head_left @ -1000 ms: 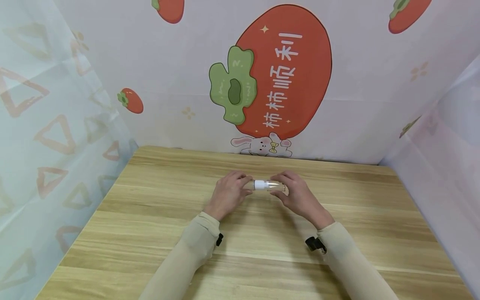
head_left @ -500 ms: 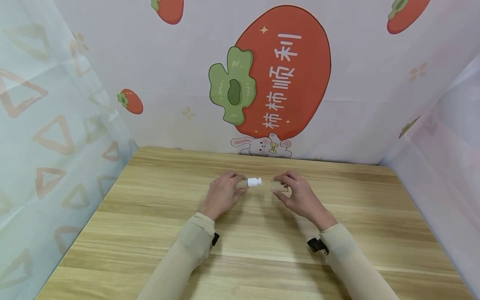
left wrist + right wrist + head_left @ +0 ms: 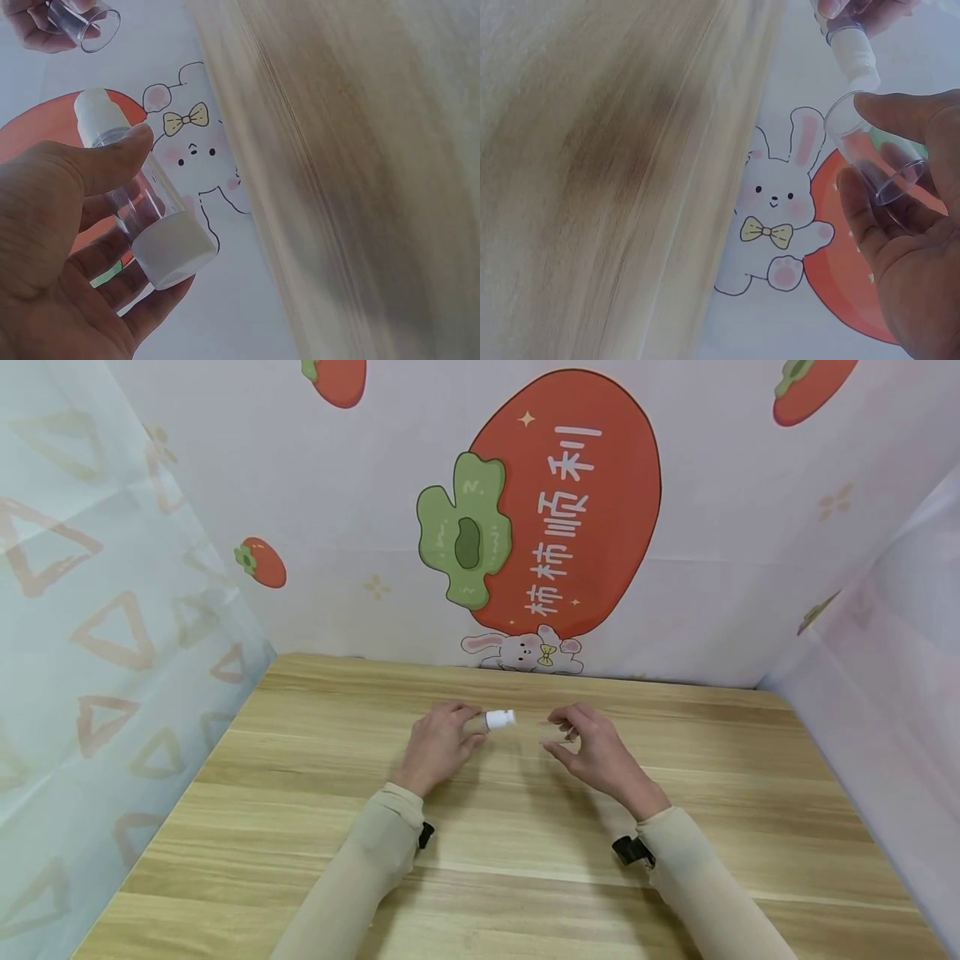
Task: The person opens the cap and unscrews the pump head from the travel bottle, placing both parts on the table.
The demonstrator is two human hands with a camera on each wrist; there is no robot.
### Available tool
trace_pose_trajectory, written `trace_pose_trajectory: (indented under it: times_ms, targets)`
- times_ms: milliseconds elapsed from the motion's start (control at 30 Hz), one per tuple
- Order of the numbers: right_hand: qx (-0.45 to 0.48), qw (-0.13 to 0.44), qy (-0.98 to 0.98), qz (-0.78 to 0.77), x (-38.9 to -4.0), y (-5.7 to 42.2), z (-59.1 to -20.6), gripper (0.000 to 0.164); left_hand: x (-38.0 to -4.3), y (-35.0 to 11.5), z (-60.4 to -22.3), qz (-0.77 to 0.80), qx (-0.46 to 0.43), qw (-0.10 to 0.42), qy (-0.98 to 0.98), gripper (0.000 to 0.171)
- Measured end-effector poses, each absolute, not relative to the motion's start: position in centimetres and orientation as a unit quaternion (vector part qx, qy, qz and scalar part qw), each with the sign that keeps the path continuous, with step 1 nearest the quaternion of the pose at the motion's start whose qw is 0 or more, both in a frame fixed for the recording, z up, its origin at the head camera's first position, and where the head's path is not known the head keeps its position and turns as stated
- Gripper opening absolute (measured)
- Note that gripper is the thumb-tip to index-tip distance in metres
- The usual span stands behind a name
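Observation:
My left hand point(image 3: 437, 745) grips a small clear pump bottle point(image 3: 142, 199) with a white pump head point(image 3: 500, 718) and a white base. The bottle's thumb side shows in the left wrist view, with the fingers curled behind it. My right hand point(image 3: 595, 755) holds a clear plastic cap point(image 3: 874, 154) between thumb and fingers, its open end toward the bottle in the head view. Cap and bottle are apart, with a short gap between them above the table. Both hands are over the far half of the table.
A wood-grain table point(image 3: 480, 877) lies under both hands. Behind it stands a white printed backdrop point(image 3: 345, 485) with a red persimmon and a rabbit. Patterned sheets point(image 3: 90, 635) close in the left and right sides.
The clear cap has come off the pump bottle. My left hand has moved left with the bottle, while my right hand stays almost in place with the cap.

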State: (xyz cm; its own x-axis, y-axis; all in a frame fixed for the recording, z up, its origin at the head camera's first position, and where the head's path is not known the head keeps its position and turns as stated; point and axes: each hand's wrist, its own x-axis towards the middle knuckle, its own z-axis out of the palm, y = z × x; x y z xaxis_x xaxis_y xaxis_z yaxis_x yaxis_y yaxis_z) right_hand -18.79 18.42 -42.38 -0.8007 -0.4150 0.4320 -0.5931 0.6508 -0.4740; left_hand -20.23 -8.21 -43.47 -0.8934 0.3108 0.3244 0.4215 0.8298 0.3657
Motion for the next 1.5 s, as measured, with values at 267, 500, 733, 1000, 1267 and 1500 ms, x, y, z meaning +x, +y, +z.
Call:
trace_pose_trajectory:
  times_ms: [267,500,733,1000,1267,1500]
  targets:
    - [0.263,0.116,-0.905,0.313,-19.1,17.8,-42.3,0.035,-20.4,-8.9,-43.4,-0.260,-0.173,0.123,-0.942,0.040]
    - [0.249,0.090,-0.909,0.322,-19.5,17.0,-42.5,0.034,-20.4,-9.6,-43.4,-0.277,-0.162,0.125,-0.939,0.039]
    - [0.224,0.052,-0.919,0.322,-20.0,16.0,-43.1,0.034,-20.3,-10.0,-43.4,-0.286,-0.152,0.113,-0.939,0.039]
    - [0.197,0.011,-0.925,0.324,-20.5,15.0,-43.4,0.032,-20.1,-10.4,-43.4,-0.303,-0.144,0.108,-0.936,0.041]
    - [0.195,-0.001,-0.932,0.306,-21.0,14.6,-44.1,0.031,-20.1,-10.6,-43.3,-0.306,-0.137,0.116,-0.935,0.040]
    - [0.204,0.004,-0.931,0.302,-21.0,14.1,-44.3,0.030,-20.0,-10.7,-43.2,-0.316,-0.140,0.126,-0.930,0.039]
